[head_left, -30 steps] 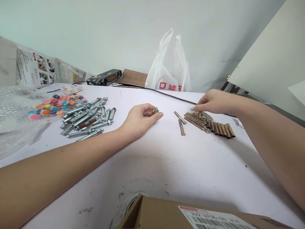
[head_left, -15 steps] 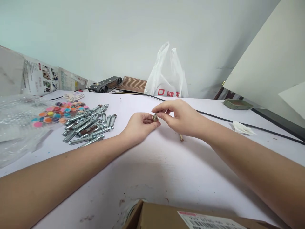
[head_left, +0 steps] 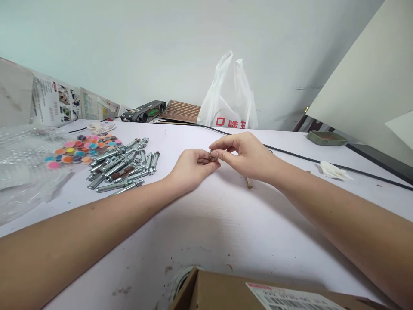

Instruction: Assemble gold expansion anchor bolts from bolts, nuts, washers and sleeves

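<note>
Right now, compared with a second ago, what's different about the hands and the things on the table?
The right hand has moved leftward from the brass-coloured pile, which the hand and forearm now mostly hide; its fingertips now meet the small metal fastener in the left hand. The left hand still holds that. The silver bolts, coloured discs and white bag stayed put.

bolts (head_left: 118, 164) lie on the table (head_left: 200, 232), left of the left hand (head_left: 189, 170)
</note>
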`<action>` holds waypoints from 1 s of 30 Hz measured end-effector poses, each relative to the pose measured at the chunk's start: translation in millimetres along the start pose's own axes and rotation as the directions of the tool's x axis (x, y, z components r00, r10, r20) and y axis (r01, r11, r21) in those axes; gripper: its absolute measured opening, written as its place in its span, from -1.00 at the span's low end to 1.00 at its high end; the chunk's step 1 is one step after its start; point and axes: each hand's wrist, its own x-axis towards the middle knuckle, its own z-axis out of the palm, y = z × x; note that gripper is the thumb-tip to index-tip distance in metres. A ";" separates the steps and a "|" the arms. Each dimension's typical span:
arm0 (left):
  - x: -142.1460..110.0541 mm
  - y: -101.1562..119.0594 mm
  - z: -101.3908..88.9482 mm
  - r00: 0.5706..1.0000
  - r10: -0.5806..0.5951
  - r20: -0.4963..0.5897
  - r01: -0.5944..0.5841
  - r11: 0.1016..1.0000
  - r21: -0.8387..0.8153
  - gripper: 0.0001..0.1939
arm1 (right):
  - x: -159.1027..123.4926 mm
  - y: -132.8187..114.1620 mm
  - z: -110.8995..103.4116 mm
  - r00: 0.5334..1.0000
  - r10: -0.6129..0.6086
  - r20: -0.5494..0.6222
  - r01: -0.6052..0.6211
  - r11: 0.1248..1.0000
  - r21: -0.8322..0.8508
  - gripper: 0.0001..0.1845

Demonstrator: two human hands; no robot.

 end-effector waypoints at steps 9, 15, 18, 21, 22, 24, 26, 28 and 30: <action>-1.7 6.4 0.6 0.999 -0.017 -0.035 0.019 0.998 0.061 -0.75 | -1.4 10.7 4.1 1.000 0.029 0.006 -0.029 0.980 0.198 -0.74; -1.6 5.9 -0.2 1.000 -0.020 -0.020 0.021 0.998 0.067 -0.71 | -0.7 14.4 2.4 1.000 -0.006 -0.022 0.010 0.981 0.193 -0.77; -1.8 5.9 -0.4 1.000 -0.024 -0.014 0.025 0.999 0.047 -0.69 | -0.5 15.4 1.4 0.997 -0.021 -0.080 0.029 0.993 0.111 -0.83; -2.0 6.1 -0.3 0.999 -0.035 -0.023 0.035 0.998 0.042 -0.70 | -0.8 15.1 1.7 0.994 -0.058 -0.091 0.062 0.997 0.050 -0.86; -1.9 6.0 -0.2 0.999 -0.034 -0.025 0.035 0.998 0.042 -0.70 | -0.9 14.9 1.8 0.994 -0.069 -0.084 0.073 0.996 0.045 -0.85; -1.8 5.8 -0.2 0.999 -0.031 -0.021 0.032 0.998 0.047 -0.71 | -0.9 14.3 1.3 0.994 -0.089 -0.064 0.092 0.995 0.041 -0.80; -1.5 5.2 -0.3 1.000 -0.024 -0.015 0.025 0.998 0.050 -0.72 | -0.6 13.5 -0.5 0.994 -0.104 -0.029 0.105 0.994 0.038 -0.76; -1.3 4.6 -0.4 1.000 -0.016 -0.014 0.017 0.999 0.049 -0.73 | 0.0 12.3 -3.7 0.993 -0.116 0.012 0.115 0.993 0.034 -0.75; -1.2 4.3 -0.3 1.000 -0.010 -0.013 0.011 0.999 0.053 -0.72 | 0.6 11.0 -6.9 0.992 -0.123 0.039 0.122 0.992 0.030 -0.75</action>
